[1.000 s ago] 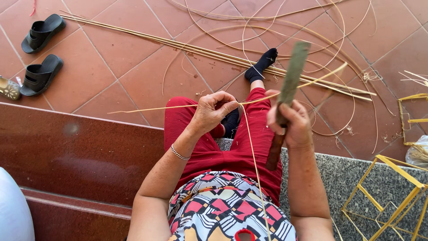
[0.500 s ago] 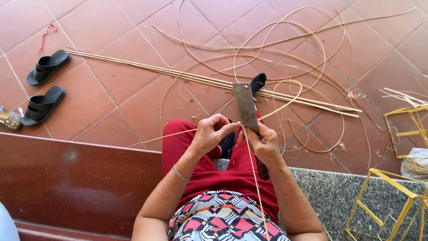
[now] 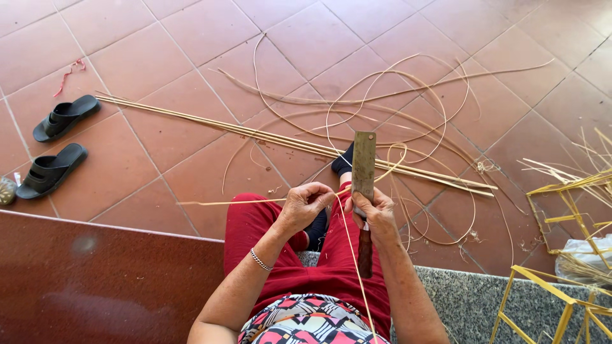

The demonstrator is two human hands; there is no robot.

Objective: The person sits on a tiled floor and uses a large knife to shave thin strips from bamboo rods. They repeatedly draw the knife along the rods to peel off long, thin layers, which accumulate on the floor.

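Head view, nearest first: a patterned top (image 3: 306,322) and red trousers (image 3: 299,267) fill the bottom middle, with the person seated on a grey stone ledge (image 3: 459,306) beside a dark red step (image 3: 95,280). Over the lap, the left hand (image 3: 306,207) is closed, pinching a thin bamboo strip (image 3: 350,255) that runs from the fingers back toward the body and also out to the left over the floor. Just beside it, the right hand (image 3: 376,213) is wrapped tight around a cleaver (image 3: 364,172), blade pointing away and upright, dark handle hanging below the fist; its edge meets the strip between the two hands. A black-socked foot (image 3: 343,162) rests on the tiled floor (image 3: 191,38) just past the knees. Yellow bamboo frames (image 3: 561,191) stand at the right edge of the floor. Beyond the foot, long straight bamboo sticks (image 3: 210,124) lie across the tiles, with loose curled strips (image 3: 395,95) looping over them. Two black sandals (image 3: 57,143) sit near the left edge, a red ribbon scrap (image 3: 67,73) farther off.
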